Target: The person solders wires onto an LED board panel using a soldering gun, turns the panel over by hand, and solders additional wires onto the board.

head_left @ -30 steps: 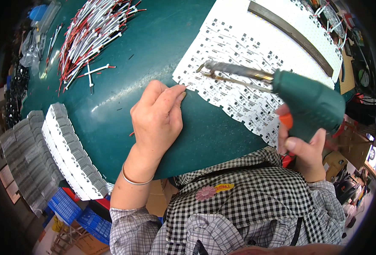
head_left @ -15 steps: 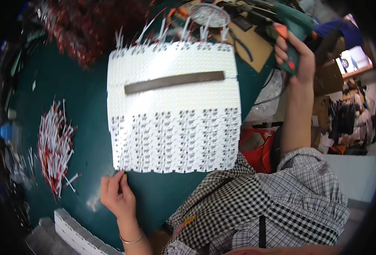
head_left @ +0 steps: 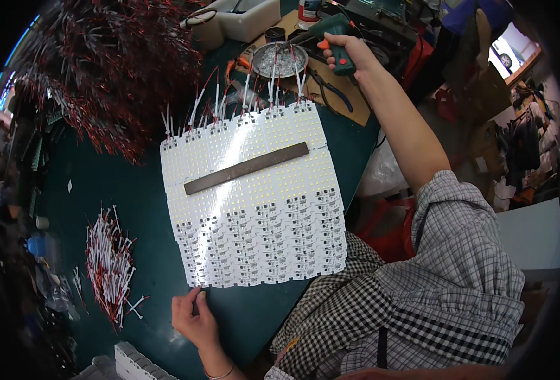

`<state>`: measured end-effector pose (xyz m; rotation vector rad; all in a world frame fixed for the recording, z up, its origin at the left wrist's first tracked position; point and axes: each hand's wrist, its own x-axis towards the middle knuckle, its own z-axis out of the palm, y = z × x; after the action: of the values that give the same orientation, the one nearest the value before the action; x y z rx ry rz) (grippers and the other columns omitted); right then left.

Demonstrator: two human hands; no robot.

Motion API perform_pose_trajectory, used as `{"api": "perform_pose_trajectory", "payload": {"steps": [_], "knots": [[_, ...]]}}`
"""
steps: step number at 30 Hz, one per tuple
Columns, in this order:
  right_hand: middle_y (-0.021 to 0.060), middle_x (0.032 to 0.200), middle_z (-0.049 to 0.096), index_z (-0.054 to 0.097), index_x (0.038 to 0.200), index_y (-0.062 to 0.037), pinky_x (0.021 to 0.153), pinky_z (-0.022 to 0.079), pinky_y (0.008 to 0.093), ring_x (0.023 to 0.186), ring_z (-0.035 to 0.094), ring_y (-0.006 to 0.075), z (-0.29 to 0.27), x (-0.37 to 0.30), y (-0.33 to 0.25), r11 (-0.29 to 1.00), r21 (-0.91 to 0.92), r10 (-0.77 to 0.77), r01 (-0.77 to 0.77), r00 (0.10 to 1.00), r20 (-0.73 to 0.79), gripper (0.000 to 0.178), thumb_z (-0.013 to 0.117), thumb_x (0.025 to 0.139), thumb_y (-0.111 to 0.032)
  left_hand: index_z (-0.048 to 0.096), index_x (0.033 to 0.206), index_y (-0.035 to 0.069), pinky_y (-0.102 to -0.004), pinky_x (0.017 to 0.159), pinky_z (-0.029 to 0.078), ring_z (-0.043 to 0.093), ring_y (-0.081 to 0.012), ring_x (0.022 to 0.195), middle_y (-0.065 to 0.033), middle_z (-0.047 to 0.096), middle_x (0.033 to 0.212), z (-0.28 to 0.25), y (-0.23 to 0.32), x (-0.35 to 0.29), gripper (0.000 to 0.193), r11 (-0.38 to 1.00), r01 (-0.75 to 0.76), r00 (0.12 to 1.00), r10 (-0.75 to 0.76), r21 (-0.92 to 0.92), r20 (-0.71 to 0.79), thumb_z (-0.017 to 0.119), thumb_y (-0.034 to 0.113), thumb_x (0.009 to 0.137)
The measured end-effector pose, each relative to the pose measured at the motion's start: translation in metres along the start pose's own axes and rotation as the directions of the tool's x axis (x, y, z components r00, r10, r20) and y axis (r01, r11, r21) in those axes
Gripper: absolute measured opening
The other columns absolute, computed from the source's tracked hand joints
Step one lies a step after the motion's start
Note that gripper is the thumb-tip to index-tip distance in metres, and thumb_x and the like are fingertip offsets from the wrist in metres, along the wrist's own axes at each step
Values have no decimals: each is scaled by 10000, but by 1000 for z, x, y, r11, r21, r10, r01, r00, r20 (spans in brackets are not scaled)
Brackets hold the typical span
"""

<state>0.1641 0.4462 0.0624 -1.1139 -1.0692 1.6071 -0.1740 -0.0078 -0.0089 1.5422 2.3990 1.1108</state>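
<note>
A stack of overlapping white LED circuit boards lies on the green tabletop, with a brown flat bar across it. White and red wires stand up along its far edge. My left hand is at the near left corner of the boards, fingers curled and thumb drawn in, a fingertip meeting the edge; whatever it pinches is too small to make out. My right hand is closed around a green soldering gun with an orange trigger. The gun's front end is over a round metal dish of silvery bits.
A big heap of red and black wires fills the far left. Short white-sleeved wires lie piled at left. Pliers rest on cardboard beside the dish. A white tub stands behind. White blocks sit at the near left.
The view has shifted, so the boards appear lower. My right hand has carried the soldering gun left, to the metal dish. My left hand stays at the boards' corner.
</note>
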Motion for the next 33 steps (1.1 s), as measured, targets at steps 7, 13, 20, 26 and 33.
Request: {"api": "perform_pose_trajectory", "payload": {"steps": [7,13,20,26,33], "knots": [[26,679,573,593,928,-28,502,480,249,546,551,109,26,-26,5,980,31,-185,198,952,-243,245,635,893,-267,708,874,24,-271,477,334,450,-143,546,-46,502,673,-1,2,1,147,999,12,1000,-12,-32,-3,681,-36,743],[13,683,578,615,911,-29,494,485,256,530,553,97,21,-29,-1,985,-162,-80,57,987,-140,249,643,890,-276,706,878,18,-268,476,334,455,-143,543,-51,507,664,1,4,5,147,999,3,1000,-4,-47,-14,682,-38,744],[22,654,560,601,909,-41,454,438,258,504,537,111,26,-28,-5,905,-391,-184,165,983,-11,193,662,858,-216,701,866,16,-281,483,356,484,-165,536,-72,554,648,-5,2,4,114,999,48,998,-48,-8,-48,674,-29,765],[-28,682,527,597,942,-84,429,384,218,493,486,54,9,-13,4,596,-724,-291,347,934,208,171,665,813,-174,678,842,15,-324,560,442,570,-260,615,-126,599,705,-27,-8,8,50,991,84,985,-66,107,-161,672,15,792],[-22,643,538,560,1100,-35,388,335,205,417,449,59,-15,14,-6,583,-702,-277,409,912,302,307,655,853,-190,675,890,57,-378,654,470,584,-297,744,-104,605,781,-76,-35,7,107,905,213,968,-145,367,-205,627,22,800]]}}
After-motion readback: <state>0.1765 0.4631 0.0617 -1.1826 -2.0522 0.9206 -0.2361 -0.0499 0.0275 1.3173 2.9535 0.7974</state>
